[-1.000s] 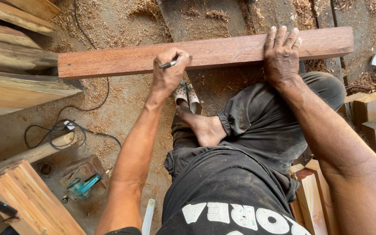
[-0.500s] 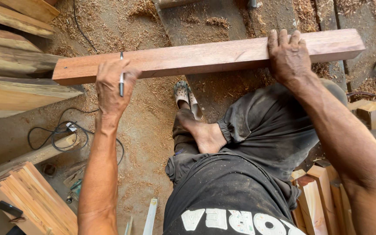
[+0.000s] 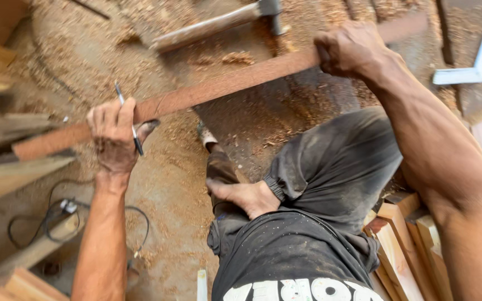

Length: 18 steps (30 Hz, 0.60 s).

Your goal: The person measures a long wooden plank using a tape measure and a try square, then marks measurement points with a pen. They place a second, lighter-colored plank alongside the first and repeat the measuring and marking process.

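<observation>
A sawdust-strewn floor (image 3: 163, 184) fills the view under the seated person, whose dark trousers and bare foot (image 3: 241, 196) sit at the centre. Across it, a long reddish wooden board (image 3: 224, 86) runs tilted, its left end low and its right end high, held up off the ground by both hands. The right hand (image 3: 348, 49) grips the board near its upper end, fingers curled tightly over the far edge. The left hand (image 3: 114, 134) clasps the lower part, fingers wrapped over the board and pressed together, with a dark pen (image 3: 129, 120) pinned between them, standing nearly upright. A hammer (image 3: 218, 23) lies on the sawdust beyond the board. Pale timber offcuts (image 3: 403, 245) are stacked beside the right leg, and a black cable (image 3: 57, 214) coils at the lower left.
</observation>
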### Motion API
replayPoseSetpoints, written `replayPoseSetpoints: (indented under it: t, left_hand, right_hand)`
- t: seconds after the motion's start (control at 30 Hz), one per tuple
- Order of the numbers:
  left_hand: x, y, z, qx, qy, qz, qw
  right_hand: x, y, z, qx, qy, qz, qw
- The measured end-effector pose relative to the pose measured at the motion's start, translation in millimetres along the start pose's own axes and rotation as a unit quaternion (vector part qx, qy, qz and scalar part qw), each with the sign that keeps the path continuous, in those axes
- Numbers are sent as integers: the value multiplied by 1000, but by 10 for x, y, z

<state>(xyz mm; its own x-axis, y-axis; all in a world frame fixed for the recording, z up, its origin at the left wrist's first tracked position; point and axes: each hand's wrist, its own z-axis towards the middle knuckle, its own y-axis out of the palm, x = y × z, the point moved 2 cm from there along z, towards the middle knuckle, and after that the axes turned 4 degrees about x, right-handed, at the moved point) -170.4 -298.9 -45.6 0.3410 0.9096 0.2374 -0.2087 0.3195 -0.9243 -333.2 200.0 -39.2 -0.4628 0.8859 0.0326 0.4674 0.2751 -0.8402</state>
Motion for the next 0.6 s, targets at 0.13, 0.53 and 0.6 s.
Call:
replayPoseSetpoints:
  t: [0.13,0.53,0.6]
  left_hand:
    - [283,122,177,-9,-20,-33,999]
    - [1428,125,561,37,28,-17,999]
    - [1749,101,644,42,50,-13,998]
  right_hand:
    - [250,-203,-115,297,-61,-82,949]
    - [-155,482,-3023,520,239,240,784]
    - [-238,797,-3630,525,302,265,751]
